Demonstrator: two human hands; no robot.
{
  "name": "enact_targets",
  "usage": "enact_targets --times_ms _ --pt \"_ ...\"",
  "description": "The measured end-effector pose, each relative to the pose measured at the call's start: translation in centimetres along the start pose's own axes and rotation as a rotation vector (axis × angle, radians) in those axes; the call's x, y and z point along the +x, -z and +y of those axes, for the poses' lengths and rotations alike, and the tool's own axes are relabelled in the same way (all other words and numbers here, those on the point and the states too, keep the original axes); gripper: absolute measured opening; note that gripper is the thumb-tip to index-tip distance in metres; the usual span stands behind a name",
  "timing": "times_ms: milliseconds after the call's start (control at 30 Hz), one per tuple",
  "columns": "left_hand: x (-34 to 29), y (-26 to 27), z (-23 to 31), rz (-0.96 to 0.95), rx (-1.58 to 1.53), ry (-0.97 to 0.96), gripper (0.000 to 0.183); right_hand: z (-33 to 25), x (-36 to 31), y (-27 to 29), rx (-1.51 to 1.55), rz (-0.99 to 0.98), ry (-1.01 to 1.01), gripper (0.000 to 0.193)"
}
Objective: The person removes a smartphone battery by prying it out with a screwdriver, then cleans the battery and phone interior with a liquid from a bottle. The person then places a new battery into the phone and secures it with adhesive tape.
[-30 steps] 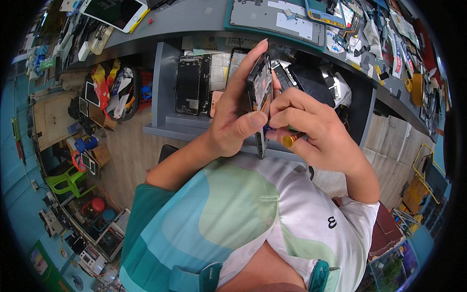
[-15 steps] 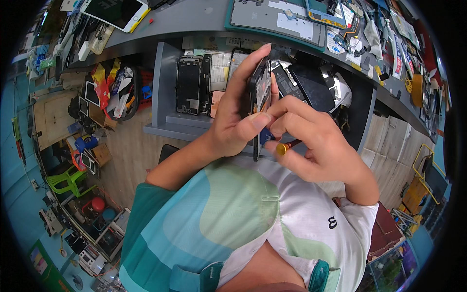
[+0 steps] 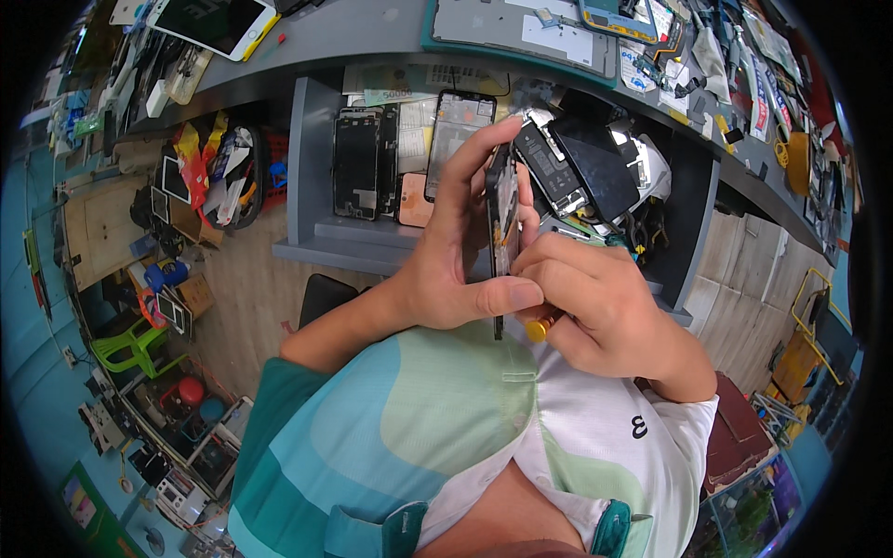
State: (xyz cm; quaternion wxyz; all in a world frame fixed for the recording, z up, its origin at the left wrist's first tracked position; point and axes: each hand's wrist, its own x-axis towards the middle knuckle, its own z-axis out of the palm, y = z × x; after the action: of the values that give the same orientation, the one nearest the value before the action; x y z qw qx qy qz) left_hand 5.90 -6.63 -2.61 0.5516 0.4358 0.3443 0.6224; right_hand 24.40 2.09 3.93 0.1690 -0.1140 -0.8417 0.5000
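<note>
Left hand clamps the opened phone edge-on at chest height, thumb across its lower end, fingers up its far side. Right hand, at three o'clock of it, pinches a yellow-handled screwdriver against the frame. We judge the phone light, stiff, thin and fragile; hold it by the frame edges, clear of the exposed inner parts. Grey tabletop lies at twelve o'clock.

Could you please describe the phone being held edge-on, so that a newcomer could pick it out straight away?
Start at the open grey shelf under the workbench, where several phone frames lie flat. Just in front of it, above the person's chest, the left hand grips a thin dark phone, with the right hand against it. Unlike the shelf's flat frames, it stands upright, edge toward the camera.
</note>
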Motion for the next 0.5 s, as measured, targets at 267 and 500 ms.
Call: enact_targets --times_ms 267,500 --pt "-1.3 -1.1 -0.1 0.028 -0.022 -0.091 0.121 0.1 -0.1 -0.1 0.104 -0.054 0.112 0.024" --pt "-1.4 -0.3 -0.1 -0.082 0.128 -0.227 0.119 0.5 -0.2 -0.5 0.209 -0.062 0.216 0.024"
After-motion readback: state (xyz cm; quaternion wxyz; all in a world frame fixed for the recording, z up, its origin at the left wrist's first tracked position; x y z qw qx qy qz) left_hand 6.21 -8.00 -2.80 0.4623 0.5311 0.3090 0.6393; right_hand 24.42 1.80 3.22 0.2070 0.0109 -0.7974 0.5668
